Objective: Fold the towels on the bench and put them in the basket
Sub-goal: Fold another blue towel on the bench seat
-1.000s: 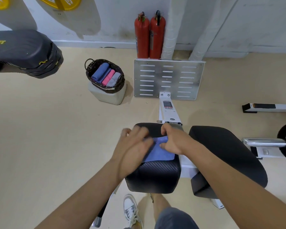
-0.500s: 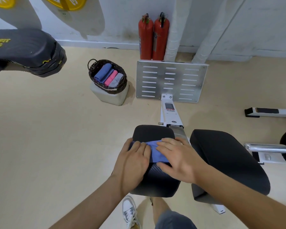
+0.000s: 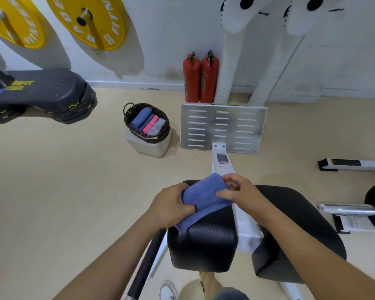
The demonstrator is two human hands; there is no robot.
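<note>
A folded blue towel [image 3: 204, 198] is lifted at its far end off the black bench pad [image 3: 204, 245], its near corner hanging over the pad's left side. My left hand [image 3: 171, 206] grips its left edge with the thumb on top. My right hand [image 3: 236, 189] pinches its right edge. The dark woven basket [image 3: 146, 122] sits on a pale block on the floor, far left of the bench, holding rolled blue, pink and grey towels.
A second black pad [image 3: 290, 224] lies right of the first. A metal footplate [image 3: 223, 127], two red fire extinguishers [image 3: 200, 77] and wrapped white posts stand by the wall. A black padded bench end [image 3: 41, 94] juts in at left. Yellow weight plates hang on the wall.
Both hands pressed the towel flat on the pad before; now they grip its sides and have lifted it, tilting it up toward the far end.
</note>
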